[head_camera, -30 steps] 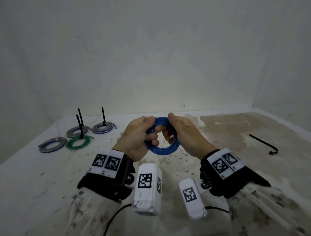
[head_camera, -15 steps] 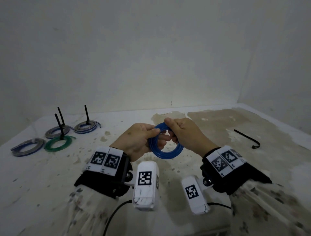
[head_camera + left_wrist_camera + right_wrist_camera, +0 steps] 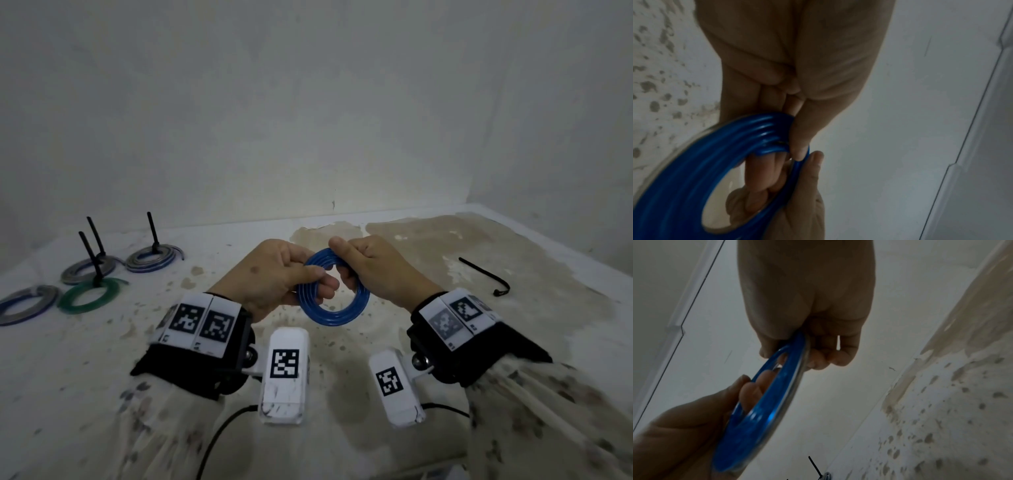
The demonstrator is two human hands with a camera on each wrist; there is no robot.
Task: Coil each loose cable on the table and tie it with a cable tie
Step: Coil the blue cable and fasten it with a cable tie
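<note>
A blue cable [image 3: 334,317], wound into a flat ring of several turns, is held upright above the table between both hands. My left hand [image 3: 274,279] grips its left side, thumb on the front and fingers through the hole. My right hand [image 3: 373,270] pinches the ring's top right. The left wrist view shows the blue cable [image 3: 694,170] with my thumb pressing its strands. The right wrist view shows the blue cable [image 3: 764,410] edge-on. A loose black cable tie [image 3: 484,275] lies on the table at the right.
Several coiled cables lie at the far left: a green coil [image 3: 89,295], two grey-blue coils [image 3: 150,261] [image 3: 85,272] with black ties standing up, and one more coil [image 3: 24,304]. The white table [image 3: 102,359] is stained and meets walls behind and at the right.
The view has shifted, so the coils sit further left. The ring has tilted a little, and my left thumb now lies across its front left side.
</note>
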